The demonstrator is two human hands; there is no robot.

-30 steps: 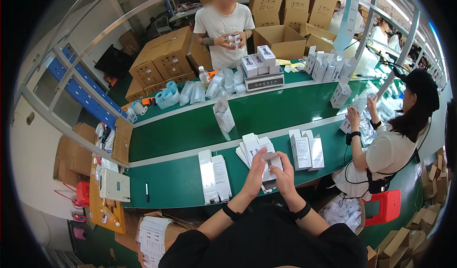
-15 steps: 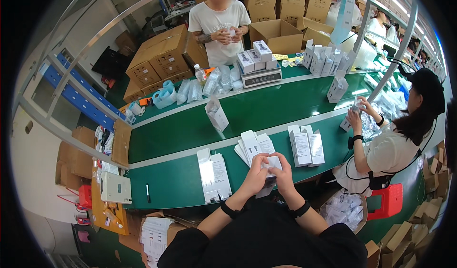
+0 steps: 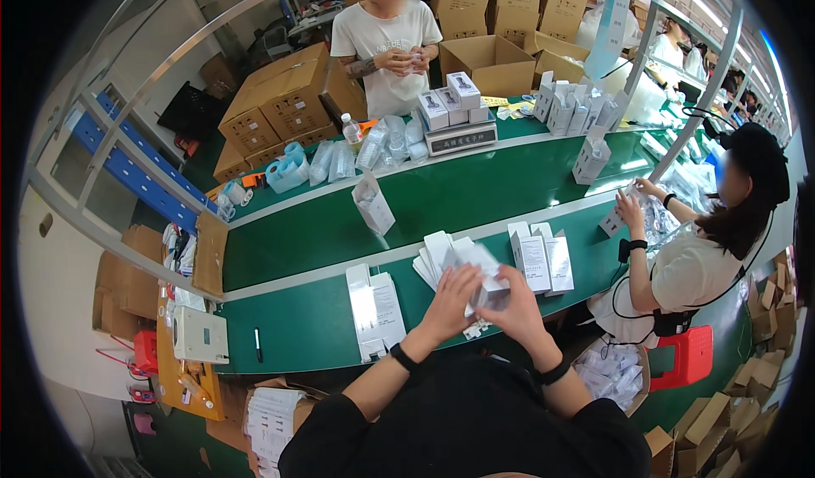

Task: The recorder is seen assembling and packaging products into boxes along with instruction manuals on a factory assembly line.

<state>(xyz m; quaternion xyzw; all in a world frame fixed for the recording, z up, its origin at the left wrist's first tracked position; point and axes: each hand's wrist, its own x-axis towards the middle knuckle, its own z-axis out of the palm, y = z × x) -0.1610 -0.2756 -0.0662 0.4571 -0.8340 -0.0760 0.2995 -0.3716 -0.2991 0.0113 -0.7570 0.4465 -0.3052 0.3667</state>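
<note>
Between my two hands is a small white carton (image 3: 480, 261), tilted and blurred by motion. My left hand (image 3: 454, 298) presses along its left side, fingers pointing away from me. On the right, my right hand (image 3: 514, 308) grips the carton's near right part with thumb and fingers. Just behind my left hand lies a fanned stack of flat white cartons (image 3: 434, 254). More flattened cartons (image 3: 378, 312) lie to the left on the green bench. Two white cartons with raised flaps (image 3: 533, 264) rest right of my hands.
An opened carton (image 3: 373, 206) stands on the green conveyor (image 3: 297, 228) beyond the bench. A marker (image 3: 259, 345) and a cream-coloured device (image 3: 200, 335) are at left. A co-worker (image 3: 679, 257) handles a carton at right; another person (image 3: 386, 45) stands across. A red stool (image 3: 682, 357) is at lower right.
The carton in my hands has been turned and its far end raised. My hands have moved apart, the left flattening along its side. The view has shifted slightly.
</note>
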